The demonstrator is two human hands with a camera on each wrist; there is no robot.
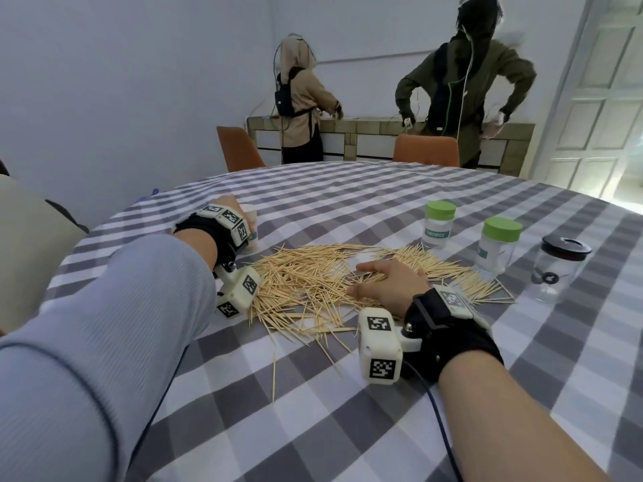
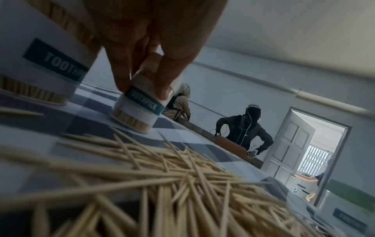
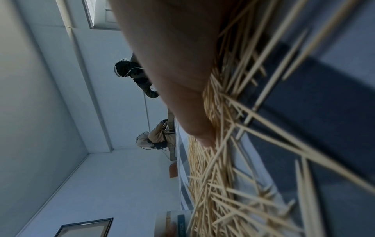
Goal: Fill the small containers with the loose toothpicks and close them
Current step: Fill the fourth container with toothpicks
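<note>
We count two toothpick containers with green lids, two filled ones standing without lids, one clear jar with a black lid, one sprawling heap of toothpicks, two orange chairs, and two people behind.

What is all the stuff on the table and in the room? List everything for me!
toothpicks: one big loose pile, pale wood, middle of the table
green-lidded jars: two, clear, shut, far right of the pile
black-lidded jar: one, clear, rightmost
filled toothpick containers: two, white labels, left of the pile
tablecloth: one, grey and white checks
chairs: two, orange, behind the table
people: two, standing at a far counter
door: one, white, right
left hand: grip on one filled container
right hand: flat on the pile
</note>
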